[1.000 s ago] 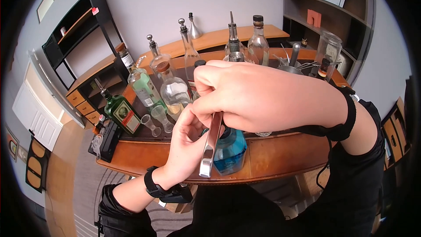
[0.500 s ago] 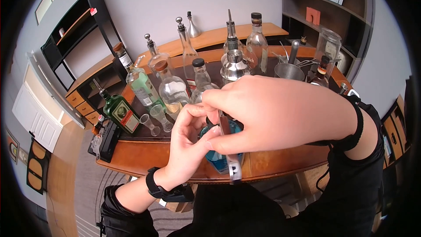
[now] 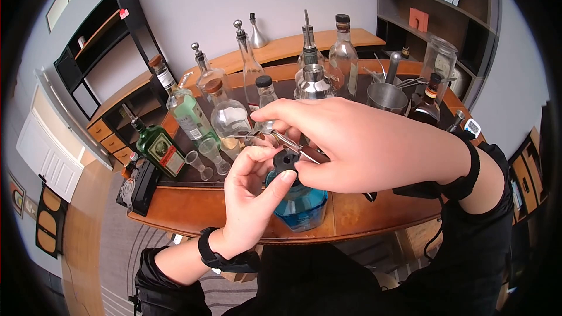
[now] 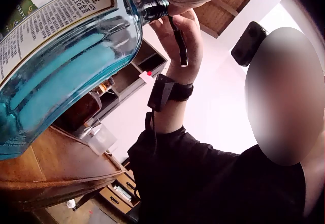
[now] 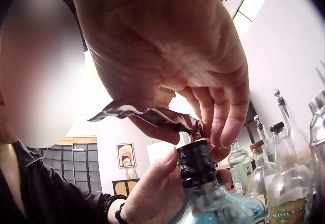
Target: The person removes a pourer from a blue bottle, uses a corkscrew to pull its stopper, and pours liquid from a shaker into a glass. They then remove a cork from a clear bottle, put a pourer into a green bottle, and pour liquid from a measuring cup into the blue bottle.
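A blue glass bottle point(image 3: 301, 208) stands at the front edge of the bar, its label facing the left wrist camera. My left hand point(image 3: 252, 196) holds its neck, thumb and fingers pinching around the black top point(image 3: 285, 162). In the head view a small dark hole shows in the middle of that top. Just above, my right hand point(image 3: 366, 146) grips a shiny metal waiter's corkscrew point(image 5: 147, 116). In the right wrist view its wavy handle slants over the bottle mouth, with the hinged end close at the rim. My right palm hides part of the tool in the head view.
Behind the hands stand several clear bottles, a metal shaker point(image 3: 314, 85) and a mixing tin point(image 3: 387, 98). To the left are a green bottle point(image 3: 161, 147) and two small glasses point(image 3: 213, 155). A dark brown bottle point(image 3: 426, 105) stands at the right.
The corkscrew's handle has swung from hanging down in front of the bottle to lying up to the right under my right palm. The bottle's black top has come into view; my left hand stays there.
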`<state>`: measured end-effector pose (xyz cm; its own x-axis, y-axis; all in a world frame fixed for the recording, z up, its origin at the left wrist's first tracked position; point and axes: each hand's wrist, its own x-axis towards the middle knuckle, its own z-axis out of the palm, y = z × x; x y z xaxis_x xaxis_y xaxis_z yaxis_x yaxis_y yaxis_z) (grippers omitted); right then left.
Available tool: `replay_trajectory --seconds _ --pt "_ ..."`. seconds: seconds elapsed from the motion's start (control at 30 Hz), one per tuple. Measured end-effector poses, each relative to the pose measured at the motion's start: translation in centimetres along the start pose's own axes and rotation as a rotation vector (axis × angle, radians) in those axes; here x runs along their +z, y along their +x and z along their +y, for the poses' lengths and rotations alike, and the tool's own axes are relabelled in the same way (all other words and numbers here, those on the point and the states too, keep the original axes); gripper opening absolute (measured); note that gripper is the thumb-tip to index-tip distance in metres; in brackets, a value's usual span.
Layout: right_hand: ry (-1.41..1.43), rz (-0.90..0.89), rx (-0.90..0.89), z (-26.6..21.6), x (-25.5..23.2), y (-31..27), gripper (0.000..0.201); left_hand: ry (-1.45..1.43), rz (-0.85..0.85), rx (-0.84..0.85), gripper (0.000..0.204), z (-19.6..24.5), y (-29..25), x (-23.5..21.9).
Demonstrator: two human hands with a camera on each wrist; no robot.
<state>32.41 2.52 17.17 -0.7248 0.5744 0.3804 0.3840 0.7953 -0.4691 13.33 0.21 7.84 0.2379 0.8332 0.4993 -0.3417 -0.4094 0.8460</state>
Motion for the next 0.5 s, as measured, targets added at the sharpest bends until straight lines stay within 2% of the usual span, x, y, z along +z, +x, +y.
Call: replay_trajectory --seconds 0.03,0.07,0.13,0.27,0.37,0.43,0.5 --pt "-0.073 0.050 -0.075 0.2 0.2 0.1 0.046 0.000 -0.001 -0.002 0.029 -0.1 -0.1 0.0" --pt "-0.072 0.051 -0.074 0.1 0.1 0.3 0.046 -0.015 0.011 -0.011 0.030 -0.3 -0.2 0.0" --pt "0.064 -0.113 0.155 -0.2 -0.3 0.8 0.054 -0.029 0.023 -0.020 0.031 -0.5 -0.2 0.0" --pt "0.073 -0.111 0.164 -0.7 -0.5 1.4 0.052 -0.037 0.040 -0.025 0.031 -0.5 -0.1 0.1" --pt "0.080 -0.084 0.117 -0.1 0.1 1.5 0.049 -0.010 0.060 -0.051 0.030 0.0 -0.1 0.3" --pt "0.210 -0.038 -0.063 0.4 0.5 1.7 0.045 0.017 0.065 -0.086 0.030 0.0 -0.2 0.2" --pt "0.169 -0.063 -0.103 0.4 0.6 1.9 0.040 -0.015 0.114 -0.126 0.029 -0.3 -0.4 0.1"
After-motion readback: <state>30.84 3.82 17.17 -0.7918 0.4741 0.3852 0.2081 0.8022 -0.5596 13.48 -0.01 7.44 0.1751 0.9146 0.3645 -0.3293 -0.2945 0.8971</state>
